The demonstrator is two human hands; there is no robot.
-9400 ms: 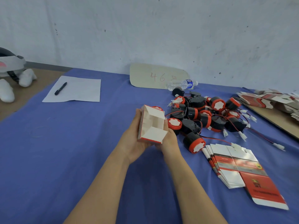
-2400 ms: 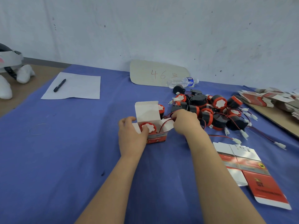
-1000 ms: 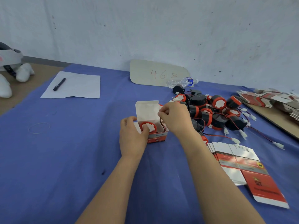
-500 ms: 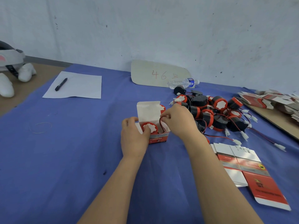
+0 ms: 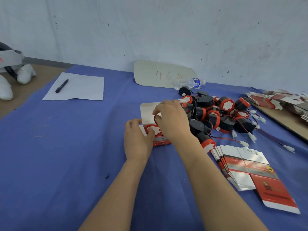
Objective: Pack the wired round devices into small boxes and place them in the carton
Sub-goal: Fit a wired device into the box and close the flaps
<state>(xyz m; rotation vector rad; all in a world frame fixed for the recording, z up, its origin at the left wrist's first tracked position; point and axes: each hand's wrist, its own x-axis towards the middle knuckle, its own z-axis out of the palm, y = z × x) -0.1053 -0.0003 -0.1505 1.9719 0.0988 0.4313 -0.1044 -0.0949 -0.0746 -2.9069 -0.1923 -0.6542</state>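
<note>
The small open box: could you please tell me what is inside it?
One red-rimmed round device, its red wire pinched by the right hand, which hides the rest of the box.

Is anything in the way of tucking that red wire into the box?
Nothing visible. The lid of the box stands open, the round device sits inside, and the right hand pinches the wire above the opening. The left hand holds the box, thumb on the device.
</note>
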